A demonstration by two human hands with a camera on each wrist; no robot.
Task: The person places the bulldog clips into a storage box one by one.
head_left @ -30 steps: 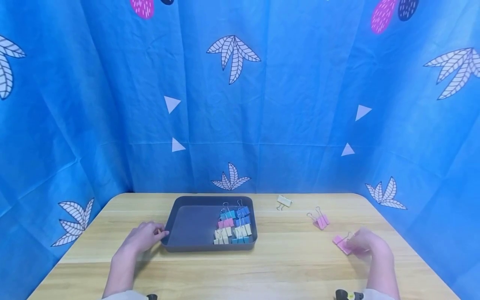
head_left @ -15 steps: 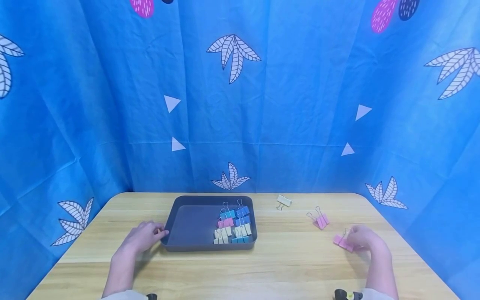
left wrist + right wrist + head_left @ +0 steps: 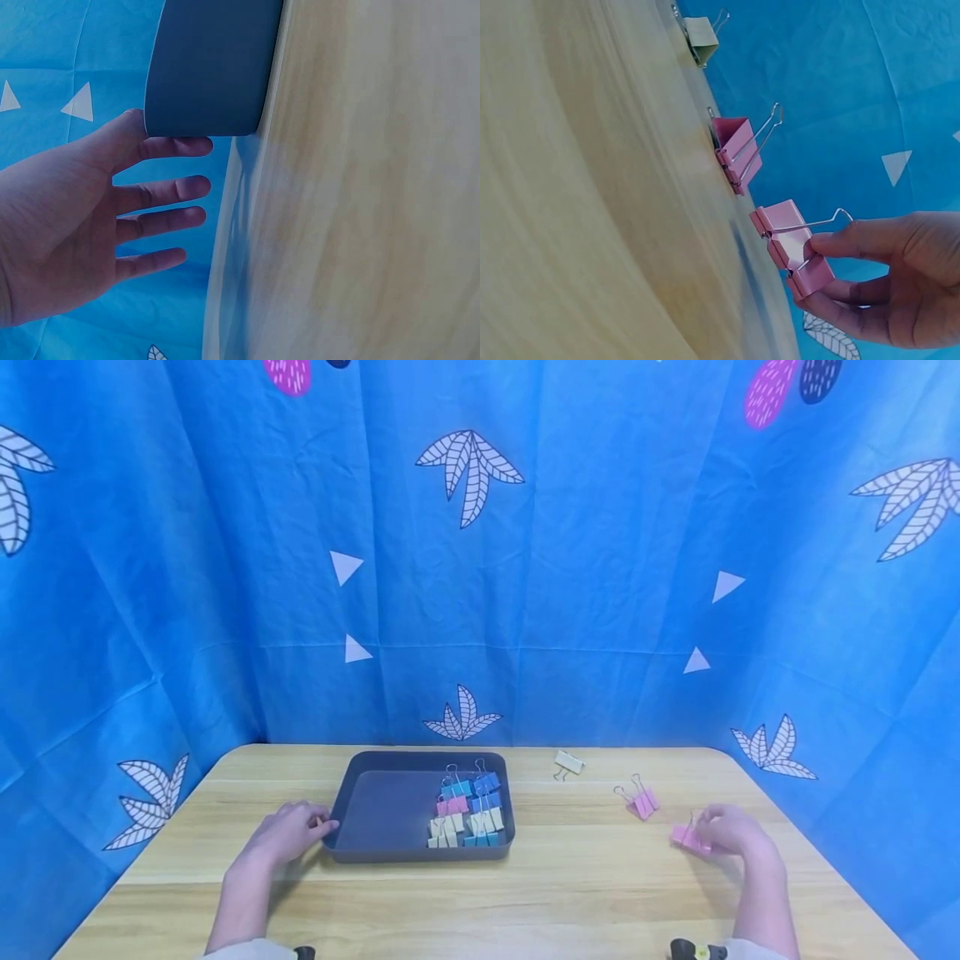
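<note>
A pink binder clip (image 3: 793, 247) with raised wire handles is pinched between the thumb and fingers of my right hand (image 3: 731, 831), at the right of the table. The right wrist view shows the thumb on its face and fingers behind its lower end. At the dark grey tray (image 3: 382, 856), my left hand (image 3: 288, 831) holds the left wall, thumb over the rim and index finger against the outside. Its other fingers (image 3: 161, 219) extend apart from the tray. Several blue, teal, pink and cream binder clips (image 3: 452, 806) stand in rows in the tray's right part.
Another pink binder clip (image 3: 642, 802) lies beyond my right hand. Farther back is a cream binder clip (image 3: 570, 762), near the rear edge of the wooden table (image 3: 480, 910). A blue patterned curtain (image 3: 600, 568) hangs behind and at both sides.
My right hand has gripped the pink binder clip and turned it more level, shifting slightly away from me. My left hand and the tray have stayed in place.
</note>
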